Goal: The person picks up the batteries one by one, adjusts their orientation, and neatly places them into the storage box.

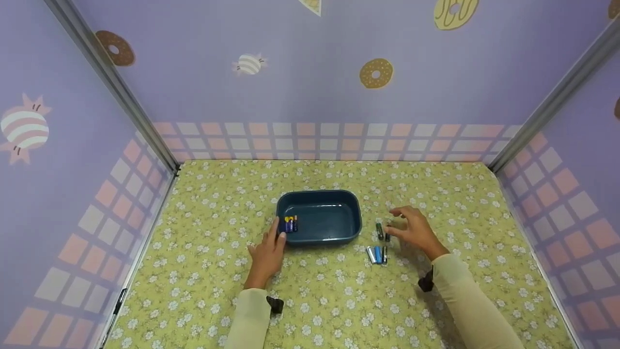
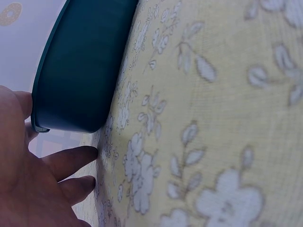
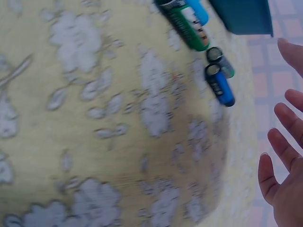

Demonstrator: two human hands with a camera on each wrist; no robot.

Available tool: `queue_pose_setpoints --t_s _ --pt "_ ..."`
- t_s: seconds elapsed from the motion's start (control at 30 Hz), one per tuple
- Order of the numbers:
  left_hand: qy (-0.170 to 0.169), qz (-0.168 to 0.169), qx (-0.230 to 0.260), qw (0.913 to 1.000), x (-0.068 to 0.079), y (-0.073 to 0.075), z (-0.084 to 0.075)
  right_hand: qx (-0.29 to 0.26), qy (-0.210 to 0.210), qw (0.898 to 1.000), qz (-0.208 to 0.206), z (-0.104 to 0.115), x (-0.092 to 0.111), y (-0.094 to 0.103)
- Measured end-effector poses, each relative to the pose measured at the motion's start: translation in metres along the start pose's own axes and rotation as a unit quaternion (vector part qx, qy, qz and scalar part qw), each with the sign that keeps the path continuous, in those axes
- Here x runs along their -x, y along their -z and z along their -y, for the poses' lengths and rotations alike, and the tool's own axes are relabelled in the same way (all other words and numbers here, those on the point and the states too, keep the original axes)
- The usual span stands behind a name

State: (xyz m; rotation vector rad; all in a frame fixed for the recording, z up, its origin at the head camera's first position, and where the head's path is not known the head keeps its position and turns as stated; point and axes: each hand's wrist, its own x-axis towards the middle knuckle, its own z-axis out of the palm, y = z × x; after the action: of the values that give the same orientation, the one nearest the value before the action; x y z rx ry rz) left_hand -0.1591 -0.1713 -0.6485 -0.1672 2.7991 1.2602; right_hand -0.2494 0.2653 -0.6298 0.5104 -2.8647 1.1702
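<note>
A dark teal plastic basin [image 1: 319, 240] stands on the flowered cloth, with several small batteries [image 1: 290, 224] lying inside at its left end. My left hand [image 1: 266, 254] holds the basin's near-left corner, thumb and index finger at the rim; its other fingers spread beside the wall in the left wrist view. To the right of the basin, my right hand [image 1: 415, 230] hovers with thumb and fingers apart, gripping nothing. Under its thumb stand two dark batteries [image 1: 379, 231], the right one partly hidden. Closer to me lies a row of silver, blue and dark batteries [image 1: 378, 255].
Yellow flowered cloth [image 1: 319, 300] covers the work surface. Purple walls [image 1: 310, 97] with sweets printed on them enclose the back and both sides. Black straps or mounts [image 1: 276, 305] sit at both wrists.
</note>
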Motion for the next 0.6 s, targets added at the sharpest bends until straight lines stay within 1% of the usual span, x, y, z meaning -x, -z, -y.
queue_pose_setpoints --t_s 0.1,0.2,0.43,0.6 --pt "0.0 0.002 0.0 1.0 0.0 0.0 0.0 -0.006 -0.02 1.0 0.015 -0.005 0.004 -0.002" --pt "-0.001 0.003 0.001 1.0 -0.001 0.0 0.0 0.003 -0.03 0.999 0.029 -0.01 0.007 -0.004" --pt "0.0 0.007 0.001 1.0 -0.002 0.001 -0.001 0.009 -0.031 0.998 0.052 -0.02 0.01 -0.009" --pt "-0.002 0.007 0.004 1.0 -0.001 0.001 0.0 0.003 -0.046 0.997 0.063 -0.025 0.013 -0.012"
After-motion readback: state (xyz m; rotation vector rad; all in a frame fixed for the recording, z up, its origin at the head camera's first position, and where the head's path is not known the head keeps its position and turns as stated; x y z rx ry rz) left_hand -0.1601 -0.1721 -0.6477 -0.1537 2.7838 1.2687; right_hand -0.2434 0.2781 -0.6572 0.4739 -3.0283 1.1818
